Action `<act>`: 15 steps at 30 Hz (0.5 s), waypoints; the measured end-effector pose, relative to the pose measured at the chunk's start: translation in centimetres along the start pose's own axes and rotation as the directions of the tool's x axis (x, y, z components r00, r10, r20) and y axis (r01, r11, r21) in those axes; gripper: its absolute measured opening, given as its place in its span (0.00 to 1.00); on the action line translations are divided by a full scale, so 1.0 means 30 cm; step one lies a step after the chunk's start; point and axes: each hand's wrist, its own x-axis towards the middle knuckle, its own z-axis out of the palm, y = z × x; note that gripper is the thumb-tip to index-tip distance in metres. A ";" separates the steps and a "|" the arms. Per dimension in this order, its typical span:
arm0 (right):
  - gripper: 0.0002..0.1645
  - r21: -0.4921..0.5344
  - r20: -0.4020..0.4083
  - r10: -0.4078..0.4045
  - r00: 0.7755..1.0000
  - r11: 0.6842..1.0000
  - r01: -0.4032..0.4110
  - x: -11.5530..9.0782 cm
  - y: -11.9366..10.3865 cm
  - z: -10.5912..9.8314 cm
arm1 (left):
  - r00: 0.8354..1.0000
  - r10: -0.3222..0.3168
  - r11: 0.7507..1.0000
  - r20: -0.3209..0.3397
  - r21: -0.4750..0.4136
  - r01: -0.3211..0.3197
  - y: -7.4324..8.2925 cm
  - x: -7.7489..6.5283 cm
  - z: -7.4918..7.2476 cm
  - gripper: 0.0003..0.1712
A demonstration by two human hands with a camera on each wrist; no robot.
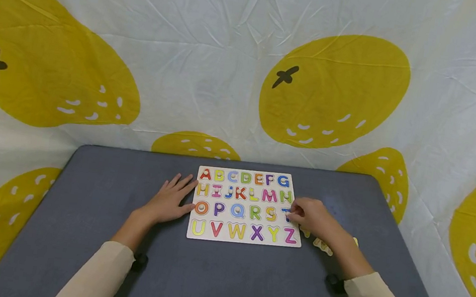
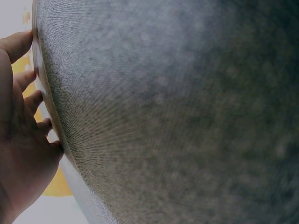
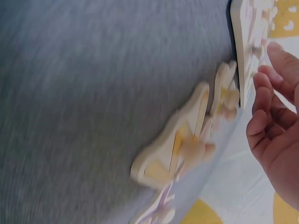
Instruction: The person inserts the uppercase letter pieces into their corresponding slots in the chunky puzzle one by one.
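Note:
A wooden alphabet puzzle board point(image 1: 227, 241) lies on the table, its colored letters in rows. The upper letters carry small knobs; the bottom row from U to Z shows none. My left hand point(image 1: 172, 199) rests at the board's left edge with fingers spread, and in the left wrist view its fingertips touch that edge. At the right edge my right hand point(image 1: 313, 216) has curled fingers, thumb and fingertips right at the blue letter T piece point(image 1: 287, 215). Loose letter pieces point(image 3: 173, 140) with knobs lie below and beside the right hand, partly hidden under the forearm in the head view.
The dark grey table point(image 1: 228, 284) extends around the board. A white cloth with yellow fruit prints point(image 1: 202, 77) hangs behind and beside it. Each wrist wears a small black camera, at the left cuff point(image 1: 140, 261) and the right cuff point(image 1: 334, 284).

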 end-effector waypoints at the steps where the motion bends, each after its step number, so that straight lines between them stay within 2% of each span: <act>1: 0.08 0.003 -0.003 -0.008 1.000 1.000 0.008 -0.006 0.005 -0.007 | 1.000 -0.003 1.000 0.000 -0.001 0.003 0.000 -0.001 -0.001 0.45; 7: 0.03 0.034 0.029 0.012 1.000 0.999 -0.013 -0.049 0.039 -0.062 | 1.000 -0.005 1.000 -0.002 0.005 0.005 0.004 -0.004 -0.005 0.45; 15: 0.05 -0.010 0.019 -0.012 1.000 1.000 0.013 -0.133 0.112 -0.137 | 1.000 -0.008 1.000 0.005 0.006 0.008 0.003 0.001 -0.002 0.45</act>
